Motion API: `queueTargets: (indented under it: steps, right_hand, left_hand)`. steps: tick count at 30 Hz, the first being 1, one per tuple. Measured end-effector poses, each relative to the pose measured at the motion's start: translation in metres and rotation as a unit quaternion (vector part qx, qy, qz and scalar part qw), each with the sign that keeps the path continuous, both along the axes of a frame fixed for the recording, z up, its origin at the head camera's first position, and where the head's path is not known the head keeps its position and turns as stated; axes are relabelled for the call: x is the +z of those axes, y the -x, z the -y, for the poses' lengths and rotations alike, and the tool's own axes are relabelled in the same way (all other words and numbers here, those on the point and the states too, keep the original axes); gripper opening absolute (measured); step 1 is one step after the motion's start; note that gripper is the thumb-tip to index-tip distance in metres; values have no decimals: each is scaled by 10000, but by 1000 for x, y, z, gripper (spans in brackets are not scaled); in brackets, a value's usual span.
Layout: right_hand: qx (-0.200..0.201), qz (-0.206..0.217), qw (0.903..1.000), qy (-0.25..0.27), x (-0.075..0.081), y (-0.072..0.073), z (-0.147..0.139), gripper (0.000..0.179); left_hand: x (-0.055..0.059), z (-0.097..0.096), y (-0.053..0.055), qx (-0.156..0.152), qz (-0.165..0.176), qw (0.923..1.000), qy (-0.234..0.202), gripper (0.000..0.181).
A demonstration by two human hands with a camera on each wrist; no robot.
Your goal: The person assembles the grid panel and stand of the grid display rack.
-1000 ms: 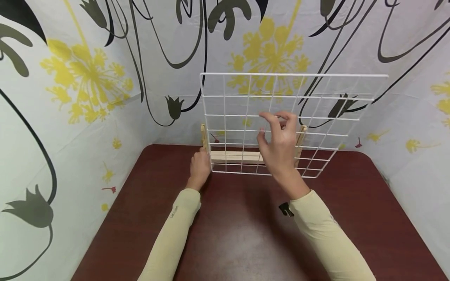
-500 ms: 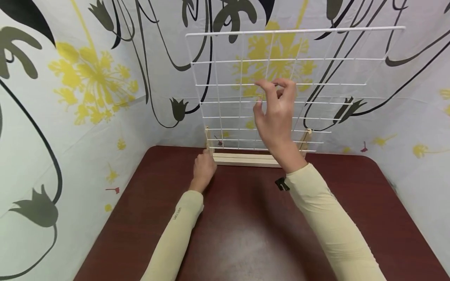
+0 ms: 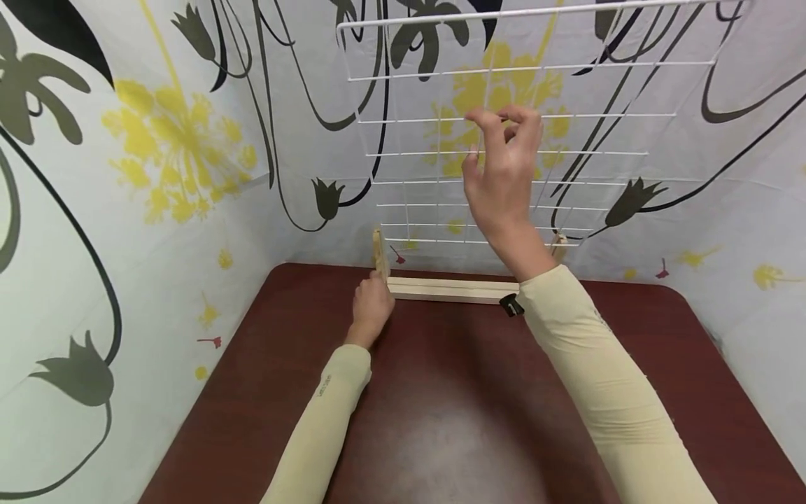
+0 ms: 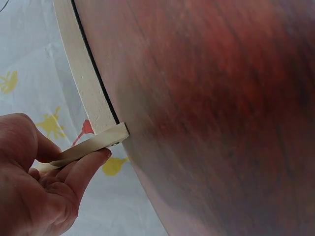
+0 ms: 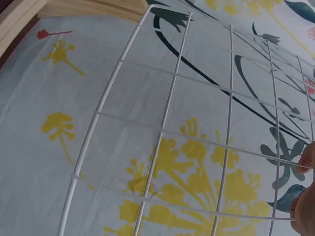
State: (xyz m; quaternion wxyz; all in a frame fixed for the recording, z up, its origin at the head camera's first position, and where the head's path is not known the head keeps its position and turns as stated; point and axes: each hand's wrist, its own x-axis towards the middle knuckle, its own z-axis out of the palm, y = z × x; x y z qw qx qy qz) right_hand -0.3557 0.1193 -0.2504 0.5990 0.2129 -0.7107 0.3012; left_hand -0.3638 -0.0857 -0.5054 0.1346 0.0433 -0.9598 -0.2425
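Observation:
My right hand (image 3: 506,168) pinches a white wire grid panel (image 5: 96,112) with bent fingers and thumb. The panel is raised and leans, its top edge near the top of the head view and its lower edge above the wooden bar. Under it at the table's back lies a light wooden stand, with a long bar (image 3: 450,290) and short uprights at its ends. My left hand (image 3: 373,306) grips the left upright (image 3: 379,253); the left wrist view shows the thumb and fingers around this wooden piece (image 4: 101,140). My right forearm partly hides the right upright (image 3: 560,245).
The dark red table (image 3: 434,392) stretches from the front to the wall. Behind and at both sides hangs a pale sheet (image 3: 208,161) with flower prints. A small black clip-like thing (image 3: 511,305) sits at the right sleeve's cuff.
My right hand has lifted the wire grid panel up off the wooden stand, from in front of the long bar to above it. My left hand stays at the left upright.

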Motion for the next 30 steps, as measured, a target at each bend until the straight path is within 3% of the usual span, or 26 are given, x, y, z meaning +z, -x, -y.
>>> queueTargets:
  steps: [11,21,30]
  right_hand:
    - [13,-205,9998,52,12,10,12,51]
    - [10,-164,9999,-39,3,22,16,50]
    - [-164,-77,9998,-66,-7,33,13,49]
  left_hand:
    - [-2,-2,-2,25,-224,9997,84,21]
    - [-4,0,-1,83,-64,9999,131,26]
    - [-4,-2,2,33,-259,9995,183,32]
